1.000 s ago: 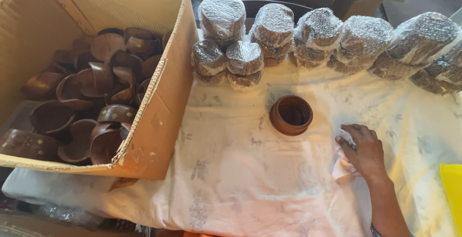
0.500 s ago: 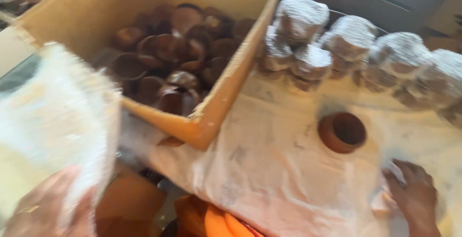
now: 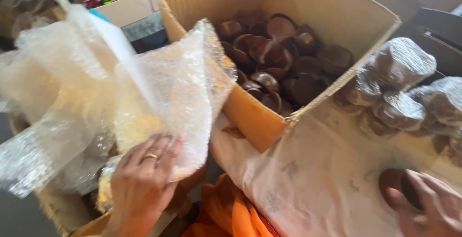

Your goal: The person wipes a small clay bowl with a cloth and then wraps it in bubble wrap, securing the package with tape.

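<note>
My left hand (image 3: 144, 179), with a ring on one finger, grips the lower edge of a sheet of clear bubble wrap (image 3: 168, 87) and lifts it in front of a cardboard box. My right hand (image 3: 428, 208) rests at the bottom right over a small brown clay cup (image 3: 392, 184) that stands on the white cloth-covered table (image 3: 317, 179). The fingers partly hide the cup, and I cannot see whether they grip it. The open cardboard box (image 3: 260, 121) holds several loose brown clay cups (image 3: 279, 59).
Several clay cups wrapped in bubble wrap (image 3: 399, 83) are stacked at the right on the table. More crumpled bubble wrap (image 3: 43, 102) lies at the left. Orange cloth (image 3: 226, 213) shows below. Other boxes (image 3: 125, 6) stand behind at the top left.
The view has swung left. My left hand has brought a bubble wrap sheet up into view and holds it higher. My right hand has moved from the cloth onto the clay cup.
</note>
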